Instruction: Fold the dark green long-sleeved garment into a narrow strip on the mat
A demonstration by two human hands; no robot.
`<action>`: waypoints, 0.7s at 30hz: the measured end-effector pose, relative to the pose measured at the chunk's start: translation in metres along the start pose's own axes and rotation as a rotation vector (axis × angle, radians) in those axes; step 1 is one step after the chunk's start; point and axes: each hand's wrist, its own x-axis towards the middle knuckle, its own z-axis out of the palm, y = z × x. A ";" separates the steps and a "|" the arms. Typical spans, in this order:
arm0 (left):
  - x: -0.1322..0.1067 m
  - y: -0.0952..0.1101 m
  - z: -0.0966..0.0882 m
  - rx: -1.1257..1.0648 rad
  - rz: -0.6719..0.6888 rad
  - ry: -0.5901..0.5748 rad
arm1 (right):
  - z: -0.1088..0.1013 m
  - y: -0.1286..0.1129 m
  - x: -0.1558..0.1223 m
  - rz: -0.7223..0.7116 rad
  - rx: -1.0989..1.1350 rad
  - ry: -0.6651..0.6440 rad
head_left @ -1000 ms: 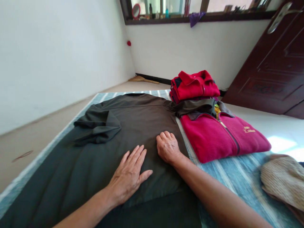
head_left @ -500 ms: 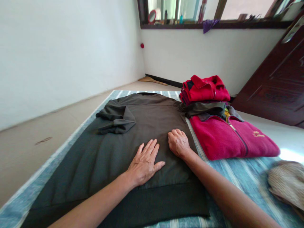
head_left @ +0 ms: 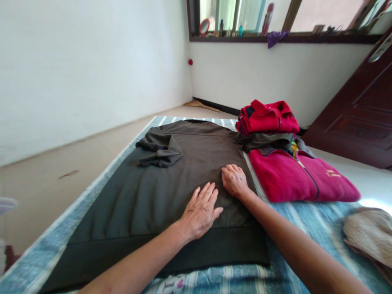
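My left hand [head_left: 200, 212] rests flat, fingers loosely spread; my right hand [head_left: 234, 179] curls, and I can't tell whether it pinches cloth. Directly beneath both lies the dark olive, smooth-fabric long-sleeved top [head_left: 202, 153], body spread. One sleeve [head_left: 163, 150] is folded inward, ahead-left of the fingers; the other, ahead-right, is outstretched over a magenta zip-up fleece [head_left: 275, 177], not yet folded in.

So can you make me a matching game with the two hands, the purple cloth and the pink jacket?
Things:
1. left hand
2. right hand
3. purple cloth
4. pink jacket

How or where:
A. curled, on the dark shirt
B. folded, beside the dark shirt
C. laid flat, on the dark shirt
D. hanging over the window ledge

Right pairs: 1-C, 2-A, 3-D, 4-B
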 end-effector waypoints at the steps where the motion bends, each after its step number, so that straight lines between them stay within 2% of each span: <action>1: 0.000 0.000 0.000 -0.001 -0.001 0.000 | 0.000 0.000 0.000 0.002 0.003 -0.003; 5: 0.001 -0.002 0.001 0.001 -0.002 -0.014 | -0.004 0.001 0.002 0.013 0.024 -0.016; 9: 0.000 -0.002 0.002 -0.005 -0.001 -0.007 | -0.017 0.002 -0.003 0.039 0.053 -0.015; 15: 0.000 0.000 0.004 -0.009 -0.017 -0.016 | -0.041 -0.011 -0.053 0.057 0.120 0.050; 18: 0.000 0.002 0.000 -0.003 -0.029 -0.034 | -0.041 -0.017 -0.079 0.092 0.118 0.008; 21: 0.000 0.003 -0.003 0.006 -0.027 -0.038 | -0.034 -0.017 -0.090 0.116 0.117 -0.033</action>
